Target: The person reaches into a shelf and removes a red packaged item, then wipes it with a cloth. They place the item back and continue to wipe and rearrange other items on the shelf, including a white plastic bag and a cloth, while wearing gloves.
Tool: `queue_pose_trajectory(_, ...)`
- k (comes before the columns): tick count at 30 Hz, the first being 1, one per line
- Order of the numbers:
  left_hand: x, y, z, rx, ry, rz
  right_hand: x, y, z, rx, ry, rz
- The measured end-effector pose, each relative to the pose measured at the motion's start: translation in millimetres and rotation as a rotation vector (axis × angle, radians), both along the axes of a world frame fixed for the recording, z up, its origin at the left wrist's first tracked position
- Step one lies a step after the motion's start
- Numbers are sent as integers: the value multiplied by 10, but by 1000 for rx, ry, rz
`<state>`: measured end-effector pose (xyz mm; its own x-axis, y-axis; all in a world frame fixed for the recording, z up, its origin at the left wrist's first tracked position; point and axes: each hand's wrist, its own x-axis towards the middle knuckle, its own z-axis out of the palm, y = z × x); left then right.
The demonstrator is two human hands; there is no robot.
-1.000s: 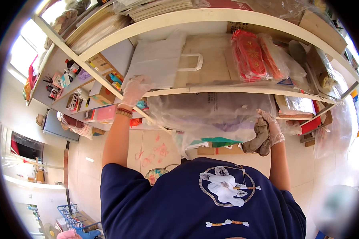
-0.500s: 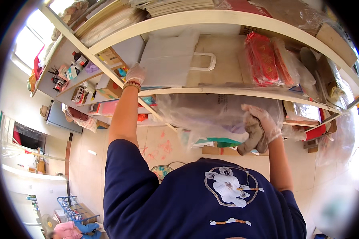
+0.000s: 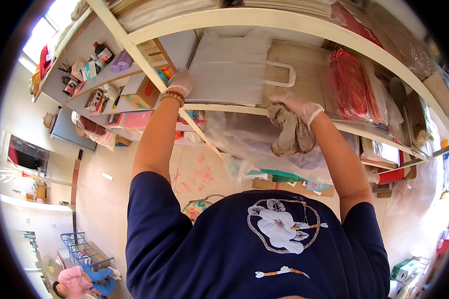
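My right hand point(image 3: 299, 107) clutches a grey rag point(image 3: 290, 130) at the shelf edge point(image 3: 224, 107), my left hand point(image 3: 180, 82) steadies the white paper bags point(image 3: 229, 67); wiping looks barely begun.

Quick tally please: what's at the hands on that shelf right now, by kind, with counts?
Gloved hands: 2, left hand and right hand
Grey rag: 1, gripped in the right hand
White paper bag with handles: 1, left hand at its edge
Red packet in clear wrap: 1
Bead bracelet: 1, on the left wrist
Total: 6
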<state>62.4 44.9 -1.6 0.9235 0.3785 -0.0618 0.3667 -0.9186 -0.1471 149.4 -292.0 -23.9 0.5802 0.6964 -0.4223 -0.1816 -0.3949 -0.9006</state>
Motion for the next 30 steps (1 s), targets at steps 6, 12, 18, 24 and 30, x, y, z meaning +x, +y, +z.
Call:
queue_pose_trajectory(6, 88, 400, -313, 277, 180, -201, 135, 327, -2, -128, -612, 316)
queue_pose_trajectory(12, 5, 215, -143, 186, 86, -45, -164, 506, 73, -277, -497, 159)
queue_pose_trajectory(18, 36, 396, -266, 27, -158, 19, -478, 618, 335, -530, -949, 270)
queue_pose_trajectory(24, 115, 442, -343, 44, -225, 23, -285, 538, 74, -581, -1048, 365)
queue_pose_trajectory(30, 92, -339, -76, 237, -245, -262, -632, -130, 237, -191, -604, -155)
